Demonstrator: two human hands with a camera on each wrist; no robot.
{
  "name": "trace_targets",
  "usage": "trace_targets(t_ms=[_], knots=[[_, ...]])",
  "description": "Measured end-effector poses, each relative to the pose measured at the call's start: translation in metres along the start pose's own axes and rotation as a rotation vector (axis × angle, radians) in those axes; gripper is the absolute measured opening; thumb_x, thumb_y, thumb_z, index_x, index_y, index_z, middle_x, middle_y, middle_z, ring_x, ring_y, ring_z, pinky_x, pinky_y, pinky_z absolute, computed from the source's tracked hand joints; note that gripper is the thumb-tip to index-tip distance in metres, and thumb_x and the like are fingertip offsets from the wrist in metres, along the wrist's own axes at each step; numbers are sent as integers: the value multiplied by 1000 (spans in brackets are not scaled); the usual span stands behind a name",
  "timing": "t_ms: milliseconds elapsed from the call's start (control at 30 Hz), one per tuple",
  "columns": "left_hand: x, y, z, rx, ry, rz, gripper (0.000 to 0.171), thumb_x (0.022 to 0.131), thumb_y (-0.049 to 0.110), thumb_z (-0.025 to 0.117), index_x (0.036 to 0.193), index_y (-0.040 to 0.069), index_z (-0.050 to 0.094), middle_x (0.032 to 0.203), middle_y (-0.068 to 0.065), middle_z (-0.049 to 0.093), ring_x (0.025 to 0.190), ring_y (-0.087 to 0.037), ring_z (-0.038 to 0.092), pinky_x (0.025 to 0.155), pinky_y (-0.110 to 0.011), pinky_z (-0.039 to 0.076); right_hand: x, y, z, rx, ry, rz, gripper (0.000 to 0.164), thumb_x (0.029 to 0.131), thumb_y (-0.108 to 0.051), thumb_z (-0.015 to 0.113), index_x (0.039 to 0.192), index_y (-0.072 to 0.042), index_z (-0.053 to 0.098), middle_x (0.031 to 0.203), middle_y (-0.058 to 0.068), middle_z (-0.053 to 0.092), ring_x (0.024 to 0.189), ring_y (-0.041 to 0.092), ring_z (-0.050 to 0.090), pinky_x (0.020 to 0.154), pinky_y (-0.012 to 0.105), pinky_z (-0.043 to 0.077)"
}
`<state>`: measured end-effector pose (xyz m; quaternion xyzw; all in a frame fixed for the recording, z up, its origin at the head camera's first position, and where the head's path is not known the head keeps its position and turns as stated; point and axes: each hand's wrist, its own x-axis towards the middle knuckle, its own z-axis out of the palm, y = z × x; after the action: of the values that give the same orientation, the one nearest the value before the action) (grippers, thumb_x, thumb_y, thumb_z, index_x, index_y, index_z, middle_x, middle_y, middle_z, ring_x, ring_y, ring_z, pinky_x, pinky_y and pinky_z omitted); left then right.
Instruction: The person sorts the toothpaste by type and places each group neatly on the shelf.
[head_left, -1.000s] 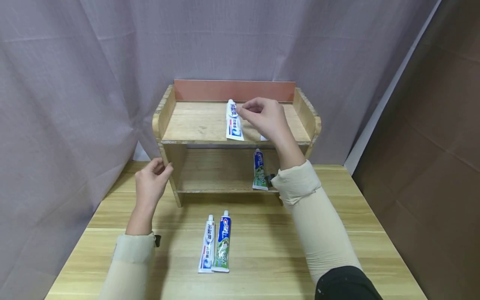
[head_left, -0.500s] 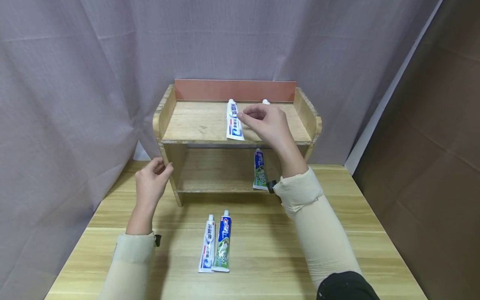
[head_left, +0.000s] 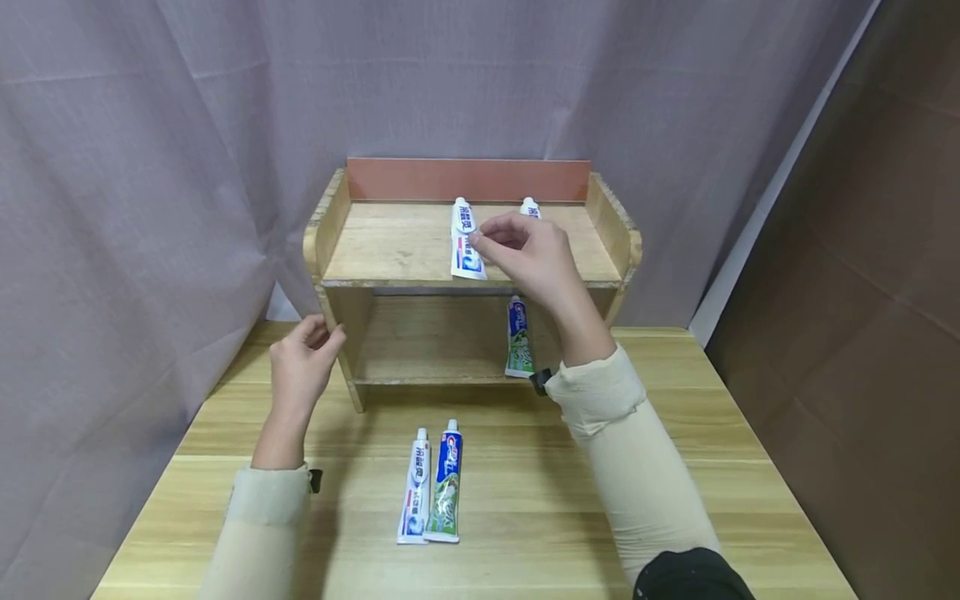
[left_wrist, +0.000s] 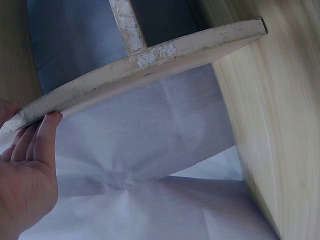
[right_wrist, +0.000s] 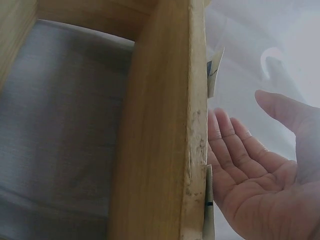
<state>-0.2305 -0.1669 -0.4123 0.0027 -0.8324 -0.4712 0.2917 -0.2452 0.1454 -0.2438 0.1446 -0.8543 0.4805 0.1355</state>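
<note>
My left hand (head_left: 303,367) grips the left side panel of a small two-tier wooden shelf (head_left: 401,246); in the left wrist view, fingers (left_wrist: 46,140) lie along one face of the panel. Over the top tier, my right hand (head_left: 542,258) holds nothing, its thumb apart from its fingers (right_wrist: 240,145) in the right wrist view. Just left of it lies a white toothpaste tube (head_left: 462,218), cap toward the back. A second white toothpaste tube (head_left: 530,207) lies behind the right hand, mostly hidden. A blue-green toothpaste tube (head_left: 517,333) rests on the lower tier.
On the wooden table (head_left: 675,467) in front of the shelf, another white tube (head_left: 415,492) and another blue-green tube (head_left: 447,483) lie side by side, touching. A grey curtain (head_left: 450,75) hangs behind; a brown panel (head_left: 847,250) stands at the right.
My right hand has drawn slightly back toward the front, uncovering the cap end of the right-hand white tube. The left hand stays on the shelf's side panel.
</note>
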Motion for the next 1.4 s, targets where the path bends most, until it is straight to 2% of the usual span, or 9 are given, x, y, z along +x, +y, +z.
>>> trace_targets(t_ms=[800, 967, 1400], knots=[[0, -2, 2, 8, 8, 16, 20, 92, 23, 70, 102, 6, 75, 100, -13, 76, 93, -26, 75, 80, -36, 60, -20, 5, 1, 70, 14, -30, 30, 90, -37, 76, 108, -14, 73, 98, -2, 73, 88, 14, 67, 79, 32, 56], [0, -1, 1, 9, 16, 21, 20, 92, 23, 71, 102, 7, 75, 100, -13, 76, 92, -26, 75, 80, -37, 60, -26, 7, 2, 95, 21, -67, 29, 90, -35, 76, 107, -12, 74, 98, 0, 74, 88, 14, 68, 79, 31, 58], [0, 0, 1, 18, 24, 29, 18, 91, 23, 71, 101, 8, 76, 99, -10, 76, 90, -23, 75, 78, -37, 61, -42, 21, 7, 130, 8, -92, 28, 90, -35, 77, 105, -11, 75, 98, 1, 75, 87, 15, 69, 77, 31, 58]])
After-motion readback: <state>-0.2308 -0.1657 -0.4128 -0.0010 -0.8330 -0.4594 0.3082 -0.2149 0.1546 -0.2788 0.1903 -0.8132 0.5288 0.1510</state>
